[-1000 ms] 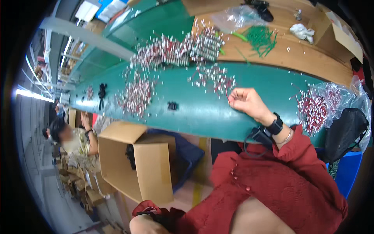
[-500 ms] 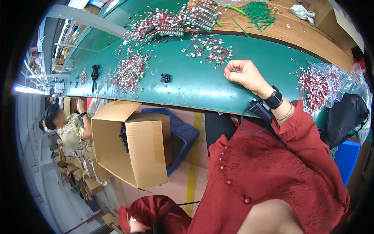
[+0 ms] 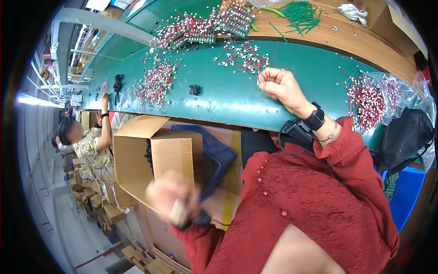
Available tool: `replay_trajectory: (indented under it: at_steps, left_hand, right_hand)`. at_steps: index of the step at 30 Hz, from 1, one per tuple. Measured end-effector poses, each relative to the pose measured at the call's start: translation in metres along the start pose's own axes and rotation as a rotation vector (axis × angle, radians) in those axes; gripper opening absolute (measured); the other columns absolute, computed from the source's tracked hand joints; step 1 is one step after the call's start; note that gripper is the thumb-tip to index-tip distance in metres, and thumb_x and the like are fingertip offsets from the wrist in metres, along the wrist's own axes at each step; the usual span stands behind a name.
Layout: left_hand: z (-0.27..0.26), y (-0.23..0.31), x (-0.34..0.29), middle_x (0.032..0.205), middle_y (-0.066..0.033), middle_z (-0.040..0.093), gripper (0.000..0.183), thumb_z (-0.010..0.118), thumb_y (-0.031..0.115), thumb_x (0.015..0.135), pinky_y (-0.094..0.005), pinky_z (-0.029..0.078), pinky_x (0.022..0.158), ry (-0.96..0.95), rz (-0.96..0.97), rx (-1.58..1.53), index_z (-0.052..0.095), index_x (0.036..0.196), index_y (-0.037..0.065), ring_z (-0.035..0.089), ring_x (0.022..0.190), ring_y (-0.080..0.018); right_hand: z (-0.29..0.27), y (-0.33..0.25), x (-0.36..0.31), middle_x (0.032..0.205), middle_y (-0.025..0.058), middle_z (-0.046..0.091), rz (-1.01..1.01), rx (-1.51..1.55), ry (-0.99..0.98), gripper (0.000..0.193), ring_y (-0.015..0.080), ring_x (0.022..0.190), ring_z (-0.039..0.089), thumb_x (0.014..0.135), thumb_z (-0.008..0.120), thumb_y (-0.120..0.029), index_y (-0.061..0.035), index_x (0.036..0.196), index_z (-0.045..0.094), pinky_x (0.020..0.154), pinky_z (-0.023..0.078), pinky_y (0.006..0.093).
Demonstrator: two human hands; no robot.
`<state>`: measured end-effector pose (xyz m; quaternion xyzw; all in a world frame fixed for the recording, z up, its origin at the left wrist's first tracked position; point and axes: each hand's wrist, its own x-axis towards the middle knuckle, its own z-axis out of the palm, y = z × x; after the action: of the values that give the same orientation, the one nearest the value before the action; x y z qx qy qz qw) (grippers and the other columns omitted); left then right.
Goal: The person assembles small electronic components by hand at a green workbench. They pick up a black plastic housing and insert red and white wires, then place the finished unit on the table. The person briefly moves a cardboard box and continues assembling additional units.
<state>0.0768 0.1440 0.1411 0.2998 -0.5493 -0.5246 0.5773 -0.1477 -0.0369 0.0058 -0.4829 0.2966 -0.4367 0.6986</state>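
My right hand point(image 3: 283, 89) is above the green bench, its thumb and forefinger pinched on a thin red wire point(image 3: 258, 73). Just beyond it is a small loose heap of red wires with white plug ends point(image 3: 242, 58). My left hand point(image 3: 173, 194) is smeared by motion, in front of the open cardboard box point(image 3: 173, 157) beside the bench; its fingers cannot be made out. A small cluster of black parts point(image 3: 195, 90) lies on the bench, left of my right hand. Left of that spreads a larger heap of red-and-white wires point(image 3: 157, 82).
Green circuit boards with wires point(image 3: 232, 20) are piled at the back. Green strips point(image 3: 301, 17) lie on a wooden surface. A clear bag of wires point(image 3: 388, 91) and a black pouch point(image 3: 407, 139) sit at right. A blue crate point(image 3: 219, 153) is beside the box. A co-worker point(image 3: 93, 146) is at left.
My left hand has risen from the lower edge to in front of the cardboard box. My right hand has shifted slightly left, still pinched. The co-worker's arm has reached onto the bench.
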Motion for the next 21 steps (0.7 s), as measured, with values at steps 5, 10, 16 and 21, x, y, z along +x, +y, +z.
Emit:
replay_trajectory:
  at_steps: [5, 10, 16, 21]
  left_hand:
    - [0.004, -0.117, 0.057, 0.094, -0.0147, 0.061, 0.028, 0.057, -0.005, 0.079, -0.0266, 0.05, 0.061, 0.37, -0.403, 0.027, 0.056, 0.107, -0.006, 0.059, 0.068, -0.0154]
    - [0.001, -0.172, 0.096, 0.098, -0.0151, 0.06, 0.03, 0.056, 0.005, 0.085, -0.0274, 0.053, 0.069, 0.347, -0.41, -0.289, 0.053, 0.113, -0.004, 0.061, 0.076, -0.0178]
    - [-0.002, -0.203, 0.095, 0.108, -0.0146, 0.054, 0.034, 0.055, 0.002, 0.086, -0.0301, 0.051, 0.08, 0.349, -0.37, -0.397, 0.048, 0.119, -0.003, 0.061, 0.09, -0.024]
    - [-0.008, -0.209, 0.083, 0.109, -0.0154, 0.054, 0.037, 0.06, -0.003, 0.079, -0.0295, 0.05, 0.076, 0.22, -0.244, -0.462, 0.049, 0.115, -0.001, 0.061, 0.089, -0.0222]
  right_hand:
    - [0.0, 0.002, 0.002, 0.063, -0.0039, 0.047, 0.042, 0.09, 0.02, 0.006, 0.0013, 0.048, 0.037, 0.08, 0.056, -0.007, -0.0029, 0.081, 0.052, 0.042, 0.027, 0.0162]
    - [-0.007, -0.009, 0.004, 0.063, 0.0007, 0.05, 0.043, 0.15, 0.091, 0.008, 0.0029, 0.046, 0.042, 0.082, 0.055, -0.008, -0.0019, 0.085, 0.052, 0.038, 0.026, 0.0155]
    - [-0.002, -0.018, -0.004, 0.066, 0.0053, 0.057, 0.056, 0.201, 0.045, 0.012, 0.0065, 0.047, 0.05, 0.082, 0.059, -0.008, -0.0002, 0.087, 0.052, 0.038, 0.029, 0.0151]
    - [0.002, -0.011, -0.005, 0.071, 0.0055, 0.06, 0.027, 0.181, -0.014, 0.008, 0.0074, 0.054, 0.055, 0.084, 0.057, -0.006, 0.0, 0.09, 0.056, 0.047, 0.041, 0.0177]
